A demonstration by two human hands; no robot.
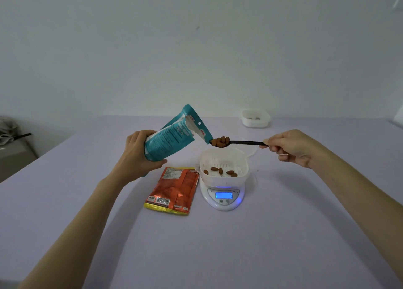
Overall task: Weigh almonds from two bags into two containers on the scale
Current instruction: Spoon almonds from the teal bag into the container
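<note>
My left hand (139, 151) grips a teal almond bag (172, 136), tilted with its open mouth toward the right. My right hand (292, 147) holds a black spoon (244, 142) by its handle end; the bowl, heaped with almonds (220, 141), sits at the bag's mouth. Directly below stands a white slotted container (222, 158) on the white scale (224, 197), whose blue display is lit. Several almonds (220, 171) lie in that container. An orange bag (174, 189) lies flat on the table left of the scale.
A second white container (255, 118) with a few almonds inside stands at the far right of the lavender table (218, 245). A white lid (250, 151) lies behind the scale. Grey furniture with clutter (13, 142) sits off the table's left edge.
</note>
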